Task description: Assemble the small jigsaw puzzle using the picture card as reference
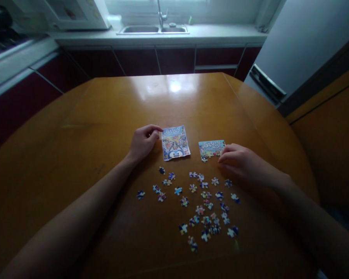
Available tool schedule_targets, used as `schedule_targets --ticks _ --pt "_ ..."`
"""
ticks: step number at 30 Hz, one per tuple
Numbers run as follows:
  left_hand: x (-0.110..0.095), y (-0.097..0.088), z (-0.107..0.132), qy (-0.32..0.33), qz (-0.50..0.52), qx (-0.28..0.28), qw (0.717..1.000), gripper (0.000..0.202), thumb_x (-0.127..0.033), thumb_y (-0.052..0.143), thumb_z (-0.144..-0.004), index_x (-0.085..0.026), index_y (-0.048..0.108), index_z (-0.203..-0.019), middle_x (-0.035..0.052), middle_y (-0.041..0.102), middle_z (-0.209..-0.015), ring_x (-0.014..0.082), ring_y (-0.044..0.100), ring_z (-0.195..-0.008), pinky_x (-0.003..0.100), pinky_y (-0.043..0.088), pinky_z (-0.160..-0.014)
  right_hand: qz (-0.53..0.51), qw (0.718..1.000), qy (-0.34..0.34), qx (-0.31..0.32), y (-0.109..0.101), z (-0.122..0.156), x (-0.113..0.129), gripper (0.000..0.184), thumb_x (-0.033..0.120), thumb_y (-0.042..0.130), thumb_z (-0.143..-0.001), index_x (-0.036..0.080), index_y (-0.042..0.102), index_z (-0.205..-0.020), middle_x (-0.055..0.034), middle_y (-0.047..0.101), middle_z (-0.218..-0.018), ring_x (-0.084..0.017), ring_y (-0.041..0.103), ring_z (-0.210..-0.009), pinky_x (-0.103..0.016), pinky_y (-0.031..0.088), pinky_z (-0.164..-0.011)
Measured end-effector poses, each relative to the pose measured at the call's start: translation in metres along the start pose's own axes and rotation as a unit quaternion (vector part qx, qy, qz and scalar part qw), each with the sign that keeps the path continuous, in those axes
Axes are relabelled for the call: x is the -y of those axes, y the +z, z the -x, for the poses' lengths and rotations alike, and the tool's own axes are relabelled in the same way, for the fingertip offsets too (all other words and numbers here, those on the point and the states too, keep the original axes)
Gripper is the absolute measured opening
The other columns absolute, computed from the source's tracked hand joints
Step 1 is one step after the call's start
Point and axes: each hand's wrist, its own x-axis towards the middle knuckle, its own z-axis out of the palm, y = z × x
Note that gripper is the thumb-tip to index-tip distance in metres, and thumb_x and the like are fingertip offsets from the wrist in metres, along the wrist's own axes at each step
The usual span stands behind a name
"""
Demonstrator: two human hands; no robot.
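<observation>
- Lying on the bench (pixel 104 116), the joined puzzle section (pixel 211 145) sits just to the left of the right hand (pixel 242 159), its right end reaching that hand's fingertips; of the two hands, the right is clearly nearer.
- Its long axis runs left to right, the right end angled very slightly toward the far side.
- Its straight border faces away, toward the sink (pixel 139 29); its ragged edge faces the near side, from which its lettering reads upright.
- Right grip: fingers bent at the section's lower right corner, thumb beneath them; whether a piece is pinched there, I cannot tell.
- Left hand (pixel 144 142): grip loosely curled, index finger at the upper left corner of the picture sheet (pixel 175 142); pinching or merely resting, I cannot tell.
- The sheet lies left of the section, apart from it, its long axis running near to far.
- Loose pieces (pixel 200 210) lie scattered on the near side of both.
</observation>
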Motion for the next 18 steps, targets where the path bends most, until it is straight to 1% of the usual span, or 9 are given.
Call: schedule_targets --ticks 3,6,10,14,18 --pt "0.000 0.000 0.000 0.005 -0.003 -0.002 1.000 0.019 -0.024 0.056 -0.081 -0.020 0.075 -0.084 0.0001 0.063 -0.064 0.0131 0.052 -0.056 0.025 0.038 -0.053 -0.020 0.998 -0.015 0.059 0.001 0.002 0.009 0.011 0.016 0.062 -0.089 0.021 0.071 -0.085 -0.0052 0.065 -0.098 -0.017 0.059 -0.090 -0.031 0.049 -0.079" --pt "-0.001 0.000 0.000 0.006 -0.006 -0.006 1.000 0.018 -0.024 0.057 -0.080 -0.021 0.075 -0.083 0.0006 0.063 -0.064 0.0130 0.050 -0.054 0.026 0.036 -0.052 -0.033 0.994 -0.038 0.093 0.003 0.002 0.017 0.013 0.013 0.062 -0.089 0.022 0.072 -0.087 -0.0046 0.065 -0.098 -0.016 0.059 -0.090 -0.029 0.049 -0.079" --pt "-0.003 0.000 0.000 0.003 -0.004 -0.007 1.000 0.017 -0.024 0.058 -0.080 -0.022 0.075 -0.082 0.0011 0.063 -0.064 0.0130 0.050 -0.053 0.026 0.036 -0.051 -0.037 0.991 -0.055 0.113 0.006 0.001 0.020 0.015 0.010 0.064 -0.086 0.022 0.072 -0.091 -0.0044 0.066 -0.099 -0.017 0.060 -0.092 -0.031 0.049 -0.082" --pt "-0.003 0.000 0.000 0.001 0.000 -0.007 1.000 0.017 -0.023 0.057 -0.079 -0.023 0.074 -0.082 0.0012 0.063 -0.063 0.0133 0.051 -0.054 0.027 0.037 -0.052 -0.021 0.991 -0.048 0.120 0.009 0.002 0.021 0.018 0.007 0.063 -0.086 0.022 0.071 -0.092 -0.0048 0.065 -0.098 -0.017 0.059 -0.093 -0.032 0.048 -0.083" --pt "-0.001 0.000 -0.001 0.004 -0.001 -0.005 1.000 0.018 -0.023 0.057 -0.079 -0.023 0.075 -0.083 0.0009 0.062 -0.063 0.0134 0.052 -0.055 0.027 0.038 -0.053 0.003 0.992 -0.036 0.122 0.012 0.002 0.023 0.010 0.013 0.063 -0.089 0.020 0.068 -0.085 -0.0039 0.063 -0.093 -0.016 0.057 -0.087 -0.030 0.047 -0.078"
